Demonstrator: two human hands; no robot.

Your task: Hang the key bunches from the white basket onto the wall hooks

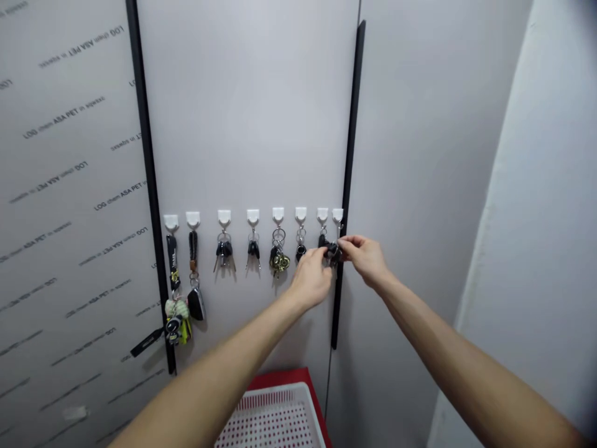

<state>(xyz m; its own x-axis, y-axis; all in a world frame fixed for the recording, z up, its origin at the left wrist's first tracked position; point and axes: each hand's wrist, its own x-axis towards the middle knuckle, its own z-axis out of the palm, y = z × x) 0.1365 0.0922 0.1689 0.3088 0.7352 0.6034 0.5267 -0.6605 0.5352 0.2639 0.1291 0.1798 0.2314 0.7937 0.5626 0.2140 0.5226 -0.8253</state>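
Note:
At the right end of a row of white hooks, both hands are on a dark bunch of keys point(333, 251). My left hand point(311, 277) reaches in from below, its fingers closed on the bunch's left side. From the right, my right hand point(367, 256) pinches the bunch near the ring under the last hook point(338, 215). My fingers partly cover the keys, so whether the ring is on that hook cannot be made out. Just left, another black key set point(322, 239) hangs on its hook, partly hidden by my left hand, and a key ring point(301, 250) hangs beside it.
More bunches hang leftward: brass-coloured keys point(280, 261), black-headed keys point(253, 249), a wider set point(224, 250), a black fob on a strap point(196, 303) and a charm-laden lanyard point(176, 320). Below, a white perforated basket point(305, 398) stands on a red surface point(298, 375). Black handle strips point(355, 112) edge the panel.

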